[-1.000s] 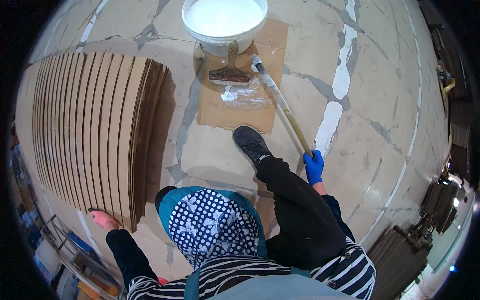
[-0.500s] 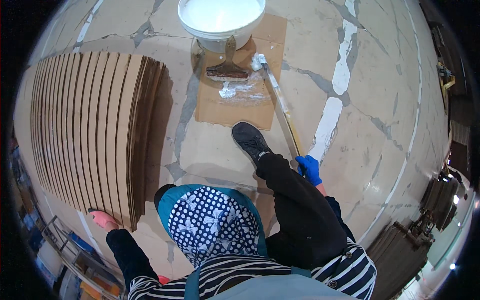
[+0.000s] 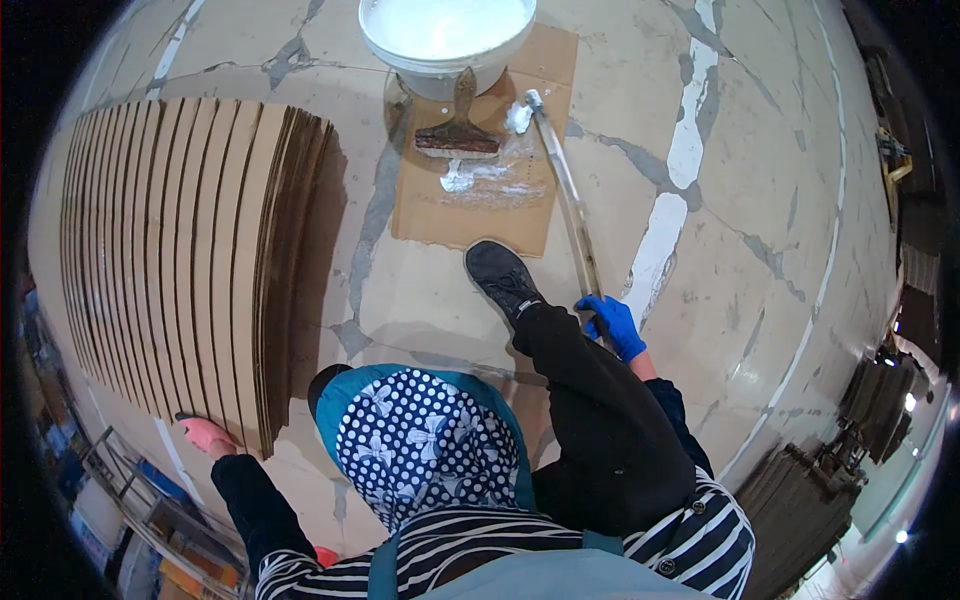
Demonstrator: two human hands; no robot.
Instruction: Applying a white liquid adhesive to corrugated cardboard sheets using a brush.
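Observation:
My right hand [image 3: 614, 326], in a blue glove, is closed round the near end of a long stick [image 3: 572, 205]. Its far tip is coated in white and rests near a white blob on a flat cardboard sheet [image 3: 470, 220]. A wide brush [image 3: 458, 138] with a wooden handle lies on that sheet, its handle toward a white bucket [image 3: 420, 62] of white liquid. My left hand [image 3: 206, 434], in a pink glove with a dark fingertip, lies with fingers stretched along the near edge of a fanned stack of cardboard sheets [image 3: 190, 270].
A dark shoe [image 3: 502, 280] stands just short of the flat sheet. Metal racks [image 3: 150, 500] are at the lower left. Brown stacked material [image 3: 800, 510] stands at the lower right. The pale floor carries grey patches and white stripes [image 3: 655, 245].
My right hand has shifted slightly forward and left. The stick's tip has moved a little away from me, off the white blob. My left hand stays at the stack.

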